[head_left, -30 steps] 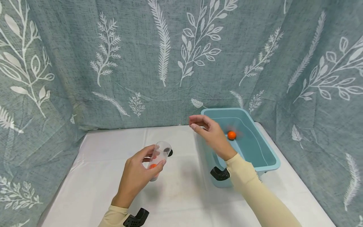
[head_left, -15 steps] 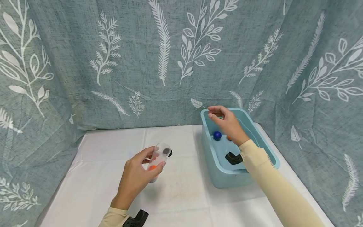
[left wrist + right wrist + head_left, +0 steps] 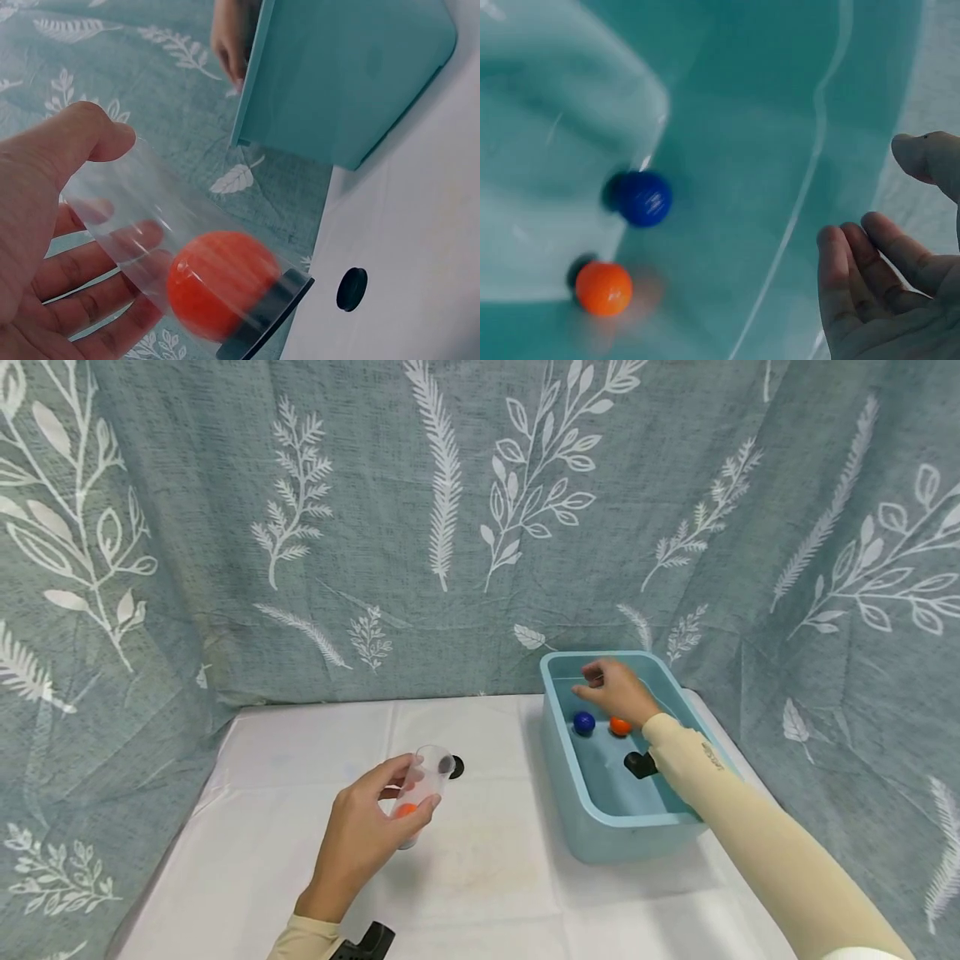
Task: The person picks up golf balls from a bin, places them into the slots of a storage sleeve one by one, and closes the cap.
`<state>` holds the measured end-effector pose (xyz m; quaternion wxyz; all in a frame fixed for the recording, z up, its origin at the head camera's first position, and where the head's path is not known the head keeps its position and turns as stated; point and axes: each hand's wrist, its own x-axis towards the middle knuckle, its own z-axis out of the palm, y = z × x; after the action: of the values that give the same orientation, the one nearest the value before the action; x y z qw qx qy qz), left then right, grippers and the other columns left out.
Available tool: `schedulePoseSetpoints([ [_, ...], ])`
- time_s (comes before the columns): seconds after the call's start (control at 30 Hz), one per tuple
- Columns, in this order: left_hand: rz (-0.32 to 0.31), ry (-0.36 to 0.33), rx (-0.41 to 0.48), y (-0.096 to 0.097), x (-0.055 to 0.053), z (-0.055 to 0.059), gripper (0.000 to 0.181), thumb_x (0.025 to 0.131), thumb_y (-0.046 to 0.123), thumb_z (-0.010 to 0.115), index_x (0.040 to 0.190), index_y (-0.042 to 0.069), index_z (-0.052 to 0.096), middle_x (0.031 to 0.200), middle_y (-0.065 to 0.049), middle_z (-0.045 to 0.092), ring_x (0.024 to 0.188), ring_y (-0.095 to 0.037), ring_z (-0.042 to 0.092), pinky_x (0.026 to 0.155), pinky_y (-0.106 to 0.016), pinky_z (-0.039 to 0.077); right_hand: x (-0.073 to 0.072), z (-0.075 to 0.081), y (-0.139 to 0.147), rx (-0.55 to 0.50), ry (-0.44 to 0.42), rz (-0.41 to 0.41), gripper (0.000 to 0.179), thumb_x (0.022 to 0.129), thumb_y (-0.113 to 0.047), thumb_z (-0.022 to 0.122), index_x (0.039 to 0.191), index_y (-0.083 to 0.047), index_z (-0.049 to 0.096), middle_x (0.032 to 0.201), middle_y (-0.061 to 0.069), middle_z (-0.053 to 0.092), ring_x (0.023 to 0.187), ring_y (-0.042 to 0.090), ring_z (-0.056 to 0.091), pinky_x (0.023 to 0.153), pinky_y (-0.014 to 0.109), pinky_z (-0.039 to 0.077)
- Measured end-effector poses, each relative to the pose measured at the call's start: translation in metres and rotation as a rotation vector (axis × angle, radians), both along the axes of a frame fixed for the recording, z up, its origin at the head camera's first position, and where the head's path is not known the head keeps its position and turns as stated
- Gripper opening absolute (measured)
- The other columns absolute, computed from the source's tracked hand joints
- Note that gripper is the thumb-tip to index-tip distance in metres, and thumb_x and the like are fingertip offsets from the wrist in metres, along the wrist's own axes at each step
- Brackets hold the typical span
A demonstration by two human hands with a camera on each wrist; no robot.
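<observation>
My left hand (image 3: 367, 835) grips a clear plastic tube (image 3: 150, 202) with a dark base, tilted over the table. Inside its lower end sits an orange ball (image 3: 221, 281). My right hand (image 3: 618, 692) reaches into the blue-green plastic tub (image 3: 581, 793), with its fingers loosely bent and apart from the thumb, and nothing between them. On the tub floor lie a dark blue ball (image 3: 643, 199) and an orange ball (image 3: 604, 288), side by side and apart from the right hand. In the right wrist view the hand (image 3: 900, 262) is off to the right of both balls.
A small round black cap (image 3: 352, 289) lies on the white-covered table (image 3: 480, 877) behind the tube. The tub stands at the right, near the patterned grey-green curtain (image 3: 360, 527) that surrounds the table's back and sides.
My right hand has moved right and then down into the tub. The blue ball, hidden behind the hand at first, has come into sight. The left hand holds the tube about where it was.
</observation>
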<state>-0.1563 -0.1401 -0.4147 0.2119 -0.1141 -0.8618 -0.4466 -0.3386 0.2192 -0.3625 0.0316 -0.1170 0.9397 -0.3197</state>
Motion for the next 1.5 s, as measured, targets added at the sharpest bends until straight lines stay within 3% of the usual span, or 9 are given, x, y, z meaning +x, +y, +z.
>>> schedulePoseSetpoints([
  [0.3, 0.001, 0.018, -0.016, -0.003, -0.002, -0.002, 0.051, 0.079, 0.022, 0.087, 0.126, 0.013, 0.068, 0.104, 0.007, 0.072, 0.094, -0.012, 0.068, 0.082, -0.033, 0.058, -0.02, -0.025, 0.006, 0.185, 0.013, 0.058, 0.047, 0.097, -0.018, 0.068, 0.129, 0.015, 0.057, 0.122, 0.032, 0.058, 0.112, 0.042, 0.058, 0.096, 0.053, 0.05],
  [0.57, 0.026, -0.003, -0.03, -0.004, 0.0, -0.008, 0.052, 0.078, 0.024, 0.088, 0.125, 0.012, 0.069, 0.105, 0.007, 0.071, 0.094, -0.011, 0.067, 0.08, -0.035, 0.059, -0.027, -0.053, 0.007, 0.335, 0.022, 0.156, 0.044, 0.093, -0.012, 0.074, 0.124, 0.016, 0.059, 0.116, 0.031, 0.061, 0.109, 0.044, 0.059, 0.092, 0.053, 0.052],
  [0.83, 0.015, -0.023, -0.013, -0.005, -0.001, -0.014, 0.05, 0.077, 0.022, 0.089, 0.122, 0.014, 0.069, 0.103, 0.01, 0.07, 0.093, -0.008, 0.067, 0.08, -0.031, 0.058, -0.032, -0.068, 0.004, 0.484, 0.036, 0.124, 0.029, 0.086, -0.012, 0.081, 0.103, 0.005, 0.066, 0.091, 0.014, 0.06, 0.082, 0.028, 0.058, 0.07, 0.043, 0.052],
  [1.1, 0.056, -0.073, 0.017, -0.006, -0.001, -0.02, 0.048, 0.077, 0.022, 0.088, 0.121, 0.019, 0.07, 0.101, 0.013, 0.07, 0.091, -0.006, 0.066, 0.078, -0.036, 0.058, -0.04, -0.081, 0.007, 0.529, 0.044, 0.093, 0.025, 0.085, -0.012, 0.082, 0.1, 0.001, 0.067, 0.089, 0.011, 0.062, 0.084, 0.027, 0.061, 0.073, 0.045, 0.054],
  [1.27, 0.049, -0.097, 0.036, -0.004, -0.002, -0.024, 0.047, 0.077, 0.022, 0.088, 0.121, 0.022, 0.069, 0.1, 0.015, 0.069, 0.091, -0.004, 0.066, 0.079, -0.034, 0.057, -0.041, -0.083, 0.006, 0.534, 0.042, 0.086, 0.023, 0.084, -0.011, 0.082, 0.097, 0.0, 0.067, 0.087, 0.01, 0.062, 0.081, 0.026, 0.061, 0.072, 0.044, 0.054],
  [1.5, 0.035, -0.076, 0.037, -0.005, -0.006, -0.027, 0.047, 0.076, 0.02, 0.088, 0.12, 0.022, 0.069, 0.1, 0.015, 0.068, 0.09, -0.004, 0.066, 0.078, -0.032, 0.057, -0.046, -0.093, 0.004, 0.514, 0.091, 0.162, 0.027, 0.082, -0.012, 0.085, 0.097, 0.001, 0.066, 0.085, 0.011, 0.065, 0.082, 0.028, 0.065, 0.073, 0.044, 0.055],
])
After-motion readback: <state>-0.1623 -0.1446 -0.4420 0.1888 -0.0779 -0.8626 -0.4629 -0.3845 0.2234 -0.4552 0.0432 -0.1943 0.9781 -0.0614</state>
